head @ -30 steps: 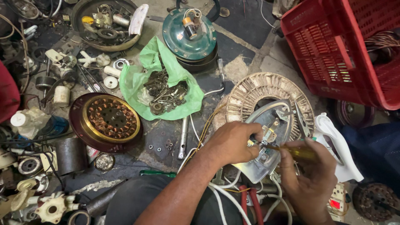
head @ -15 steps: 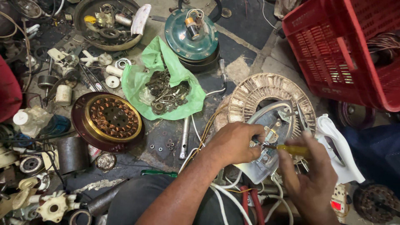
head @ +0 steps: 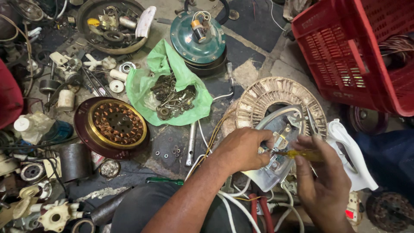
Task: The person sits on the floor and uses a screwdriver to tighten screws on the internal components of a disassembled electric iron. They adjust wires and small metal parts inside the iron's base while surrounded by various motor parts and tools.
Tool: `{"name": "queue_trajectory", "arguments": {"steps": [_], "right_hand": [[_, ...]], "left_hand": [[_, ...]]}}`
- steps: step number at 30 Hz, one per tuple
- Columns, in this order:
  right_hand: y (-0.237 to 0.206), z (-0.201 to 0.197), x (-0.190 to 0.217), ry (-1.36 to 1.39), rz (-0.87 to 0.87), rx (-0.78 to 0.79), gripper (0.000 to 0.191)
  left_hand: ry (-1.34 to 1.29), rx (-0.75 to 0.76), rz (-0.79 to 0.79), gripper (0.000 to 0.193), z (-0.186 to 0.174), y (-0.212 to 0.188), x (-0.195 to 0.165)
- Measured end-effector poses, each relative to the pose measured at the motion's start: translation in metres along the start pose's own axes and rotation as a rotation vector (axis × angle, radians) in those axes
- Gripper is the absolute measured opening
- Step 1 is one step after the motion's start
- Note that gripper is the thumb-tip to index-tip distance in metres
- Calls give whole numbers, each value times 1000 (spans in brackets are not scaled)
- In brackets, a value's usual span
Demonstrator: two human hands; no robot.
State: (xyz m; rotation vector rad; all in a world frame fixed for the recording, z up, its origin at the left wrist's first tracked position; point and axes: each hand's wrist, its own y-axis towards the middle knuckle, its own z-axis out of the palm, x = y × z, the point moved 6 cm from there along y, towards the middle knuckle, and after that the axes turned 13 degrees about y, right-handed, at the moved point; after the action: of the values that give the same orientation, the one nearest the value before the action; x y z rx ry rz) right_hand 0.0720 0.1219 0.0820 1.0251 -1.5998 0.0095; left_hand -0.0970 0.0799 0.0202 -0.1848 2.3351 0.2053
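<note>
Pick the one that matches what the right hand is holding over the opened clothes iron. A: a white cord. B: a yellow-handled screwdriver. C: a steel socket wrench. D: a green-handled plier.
B: the right hand grips a yellow-handled screwdriver, its tip pointed into the opened clothes iron that the left hand steadies.

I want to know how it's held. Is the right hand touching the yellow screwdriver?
Touching. The head view shows the right hand with its fingers wrapped around the yellow screwdriver, no gap between them.
</note>
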Motion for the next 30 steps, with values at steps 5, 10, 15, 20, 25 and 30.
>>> {"name": "queue_trajectory", "arguments": {"steps": [5, 10, 15, 20, 25, 30], "right_hand": [[6, -3, 4, -247, 6, -23, 52], [11, 5, 14, -66, 14, 15, 50], [11, 6, 15, -55, 35, 1, 53], [9, 5, 18, -298, -99, 54, 57], [9, 3, 13, -176, -24, 30, 54], [13, 2, 15, -16, 85, 23, 51]], "left_hand": [[-10, 14, -6, 24, -2, -3, -2], [-20, 47, -31, 24, -2, -2, -1], [-10, 22, 2, 24, -3, -2, -1], [-27, -7, 12, 22, -2, -1, 0], [-24, -10, 9, 24, -1, -1, 0], [-26, 9, 8, 25, -2, -2, 0]]}}
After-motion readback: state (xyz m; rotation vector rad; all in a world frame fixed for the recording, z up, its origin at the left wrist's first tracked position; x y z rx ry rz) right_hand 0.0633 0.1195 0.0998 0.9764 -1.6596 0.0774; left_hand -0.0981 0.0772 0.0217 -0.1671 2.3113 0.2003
